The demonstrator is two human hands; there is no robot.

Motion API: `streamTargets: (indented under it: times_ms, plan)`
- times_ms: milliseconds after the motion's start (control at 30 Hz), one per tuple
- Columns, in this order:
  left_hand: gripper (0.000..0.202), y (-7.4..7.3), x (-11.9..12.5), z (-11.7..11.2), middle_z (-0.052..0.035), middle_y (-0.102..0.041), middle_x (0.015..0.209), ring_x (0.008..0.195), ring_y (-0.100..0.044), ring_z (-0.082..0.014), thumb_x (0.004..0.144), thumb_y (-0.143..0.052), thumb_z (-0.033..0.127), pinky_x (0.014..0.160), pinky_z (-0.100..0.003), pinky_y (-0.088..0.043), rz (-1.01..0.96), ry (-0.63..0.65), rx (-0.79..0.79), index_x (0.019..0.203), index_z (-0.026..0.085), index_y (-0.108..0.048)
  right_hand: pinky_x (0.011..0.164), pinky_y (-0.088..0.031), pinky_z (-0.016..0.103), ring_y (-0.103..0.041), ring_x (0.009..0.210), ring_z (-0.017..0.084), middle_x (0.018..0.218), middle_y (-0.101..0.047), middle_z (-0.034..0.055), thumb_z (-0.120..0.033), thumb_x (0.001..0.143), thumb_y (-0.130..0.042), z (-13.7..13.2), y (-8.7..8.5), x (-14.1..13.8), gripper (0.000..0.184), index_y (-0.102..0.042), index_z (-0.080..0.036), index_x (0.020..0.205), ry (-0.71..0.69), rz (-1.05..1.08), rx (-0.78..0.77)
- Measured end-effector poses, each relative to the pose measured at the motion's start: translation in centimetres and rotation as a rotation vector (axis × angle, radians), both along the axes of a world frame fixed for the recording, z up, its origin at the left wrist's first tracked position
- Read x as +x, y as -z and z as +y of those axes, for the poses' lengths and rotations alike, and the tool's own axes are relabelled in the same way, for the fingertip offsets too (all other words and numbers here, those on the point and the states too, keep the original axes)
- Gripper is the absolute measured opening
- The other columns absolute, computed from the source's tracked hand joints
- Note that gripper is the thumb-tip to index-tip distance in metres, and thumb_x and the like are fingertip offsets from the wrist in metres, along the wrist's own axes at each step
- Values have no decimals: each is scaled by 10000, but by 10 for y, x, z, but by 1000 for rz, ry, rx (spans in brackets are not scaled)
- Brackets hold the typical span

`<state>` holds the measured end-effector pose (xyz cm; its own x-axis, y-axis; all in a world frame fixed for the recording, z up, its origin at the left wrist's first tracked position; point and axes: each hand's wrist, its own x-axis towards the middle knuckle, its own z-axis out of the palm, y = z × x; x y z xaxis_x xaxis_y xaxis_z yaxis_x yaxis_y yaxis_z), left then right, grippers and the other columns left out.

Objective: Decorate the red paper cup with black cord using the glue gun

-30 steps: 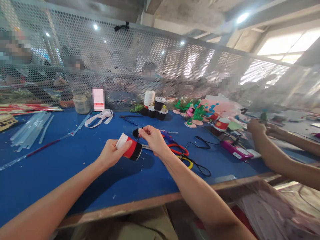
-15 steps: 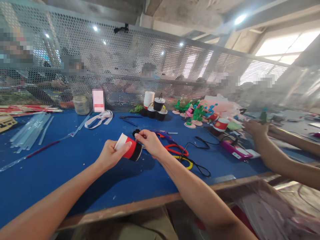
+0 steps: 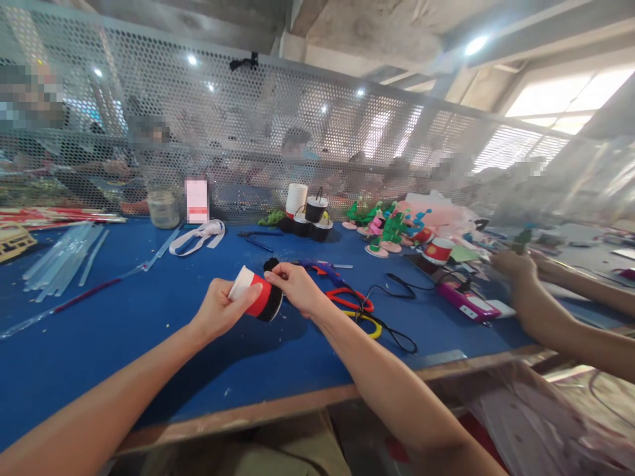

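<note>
My left hand [image 3: 218,311] is wrapped round a tilted white paper cup [image 3: 256,299] with a red band and a black band. The cup's white end points up and left, its black end down and right. At the upper side of the black band, the fingertips of my right hand [image 3: 301,289] pinch together. A small dark black piece [image 3: 270,264] sticks out at those fingertips; I cannot make out its exact kind. Just beyond my right hand lies a blue and orange glue gun [image 3: 322,268]. Scissors with red and yellow handles [image 3: 370,326] lie to its right.
Clear glue sticks [image 3: 64,258], a white ribbon [image 3: 198,237] and pliers [image 3: 256,240] lie on the blue table [image 3: 124,350]. Small black buckets [image 3: 316,210] and green pipe-cleaner plants [image 3: 394,231] stand behind. A purple power strip [image 3: 466,301] and another person's hands [image 3: 513,264] are at right.
My right fingertips have shifted slightly down and right, closer against the cup's black band. The cup stays in my left hand, nearly unmoved.
</note>
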<state>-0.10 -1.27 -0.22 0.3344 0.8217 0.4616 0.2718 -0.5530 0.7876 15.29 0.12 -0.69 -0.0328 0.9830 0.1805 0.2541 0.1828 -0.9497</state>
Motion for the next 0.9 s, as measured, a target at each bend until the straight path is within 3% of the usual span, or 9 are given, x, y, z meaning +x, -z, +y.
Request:
streamTargets:
  times_ms: [467,600,733,833,900]
  plan:
    - [452,7,-3,3,48,-204,427,418,-173,-42,698,-505,408,374,-206,-141,-11,22,-13,405,172,-255,473,-258,218,-317,478,66,499,-416,-71,-437,597,-625,0,-1,-2,308,-502,-154,586,-35,-9,-75]
    - [464,7,-4,4,48,-204,427,419,-179,-41,684,-520,423,379,-208,-145,-24,5,-54,404,174,-248,459,-256,211,-310,455,59,476,-407,-75,-383,642,-611,2,-2,-3,267,-510,-149,562,-29,-53,-80]
    - [442,6,-4,8,47,-232,432,434,-197,-47,679,-523,436,389,-205,-160,-71,-48,-108,415,168,-291,477,-328,204,-411,469,69,515,-494,-41,-352,756,-528,5,-8,-2,272,-562,-133,598,-33,-15,-138]
    - [412,8,-4,12,46,-263,439,444,-210,-50,676,-518,450,395,-202,-177,-152,-142,-122,434,159,-355,518,-409,207,-526,555,87,675,-594,27,-376,829,-440,3,-14,1,310,-587,-117,740,-13,126,-240]
    - [394,9,-4,14,44,-290,447,450,-224,-52,686,-504,456,402,-200,-198,-195,-175,-133,458,149,-409,534,-448,220,-558,589,98,747,-612,56,-405,841,-419,-1,-14,2,330,-580,-117,826,-75,196,-294]
